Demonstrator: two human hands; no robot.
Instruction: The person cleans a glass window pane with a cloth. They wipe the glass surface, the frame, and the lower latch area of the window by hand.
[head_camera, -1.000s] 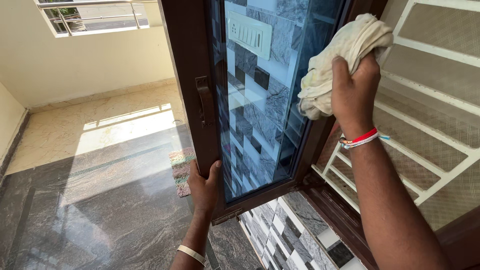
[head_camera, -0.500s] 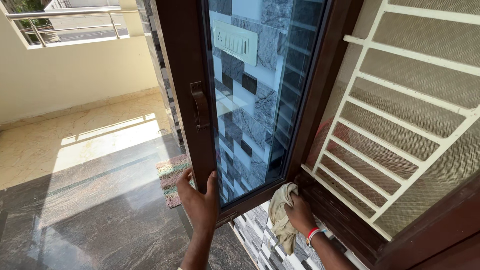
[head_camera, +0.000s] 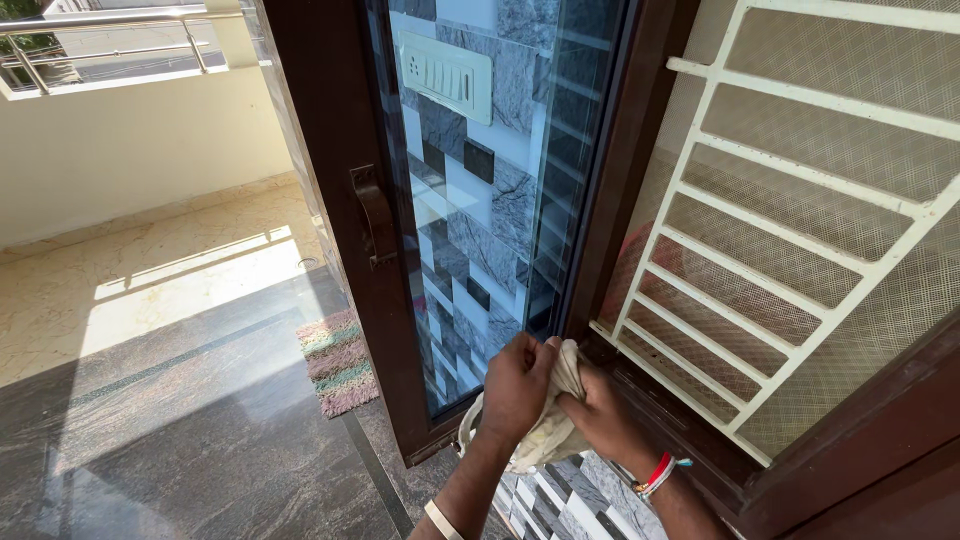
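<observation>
Gripping the crumpled cream cotton cloth (head_camera: 545, 430) with both hands, you are at the regripping step of wiping down the dark brown wooden-framed glass window sash (head_camera: 330, 150), judged from the way the cloth is bunched between your palms rather than spread on a surface. The cloth sits at the lower inner corner of the sash, just beside the bottom edge of the glass pane (head_camera: 490, 200) and touching or nearly touching the dark brown sill (head_camera: 680, 420); which of the two cannot be told.

Your left hand (head_camera: 515, 385) is curled over the top of the cloth, fingers closed around it, wrist bent down, a pale band on the forearm. Your right hand (head_camera: 600, 410) comes in from the sill side, fingers wrapped tight on the same bundle, a red and white thread band at the wrist. Both forearms rise from the bottom edge of the view and converge at the corner of the sash.

The next move probably calls for a flat, fresh face of cloth under one palm. Take care to free one hand for steadying the sash near its brown metal handle (head_camera: 372, 215). The white metal grille (head_camera: 800, 220) with mesh stands to the right, well apart from both hands.
</observation>
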